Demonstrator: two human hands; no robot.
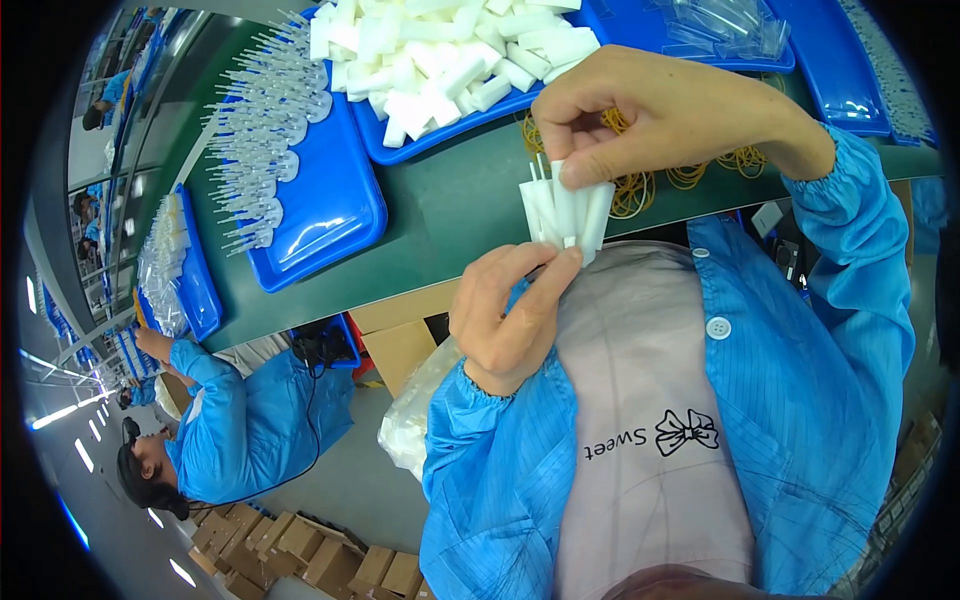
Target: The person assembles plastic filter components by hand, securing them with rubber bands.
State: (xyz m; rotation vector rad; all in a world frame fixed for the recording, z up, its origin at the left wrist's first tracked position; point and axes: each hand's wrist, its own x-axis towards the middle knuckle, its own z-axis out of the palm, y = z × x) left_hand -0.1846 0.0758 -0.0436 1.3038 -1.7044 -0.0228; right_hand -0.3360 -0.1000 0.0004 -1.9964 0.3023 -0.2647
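Close in front of my chest, my left hand (508, 312) pinches the lower end of a small cluster of white foam sleeves (541, 212), which stand fanned out side by side. Thin translucent pins stick up at the cluster's far left. From above, my right hand (640, 125) closes thumb and fingers on the top of one white foam sleeve (564, 205) in the middle of the cluster. The base of the cluster is mostly hidden by my left fingertips.
A blue tray heaped with white foam pieces (440, 60) lies ahead. Left of it, another blue tray (320, 235) bears rows of translucent pinned parts (262, 130). Yellow rubber bands (632, 195) lie beyond the cluster; clear plastic pieces (725, 30) fill a tray. A co-worker (250, 420) sits left.
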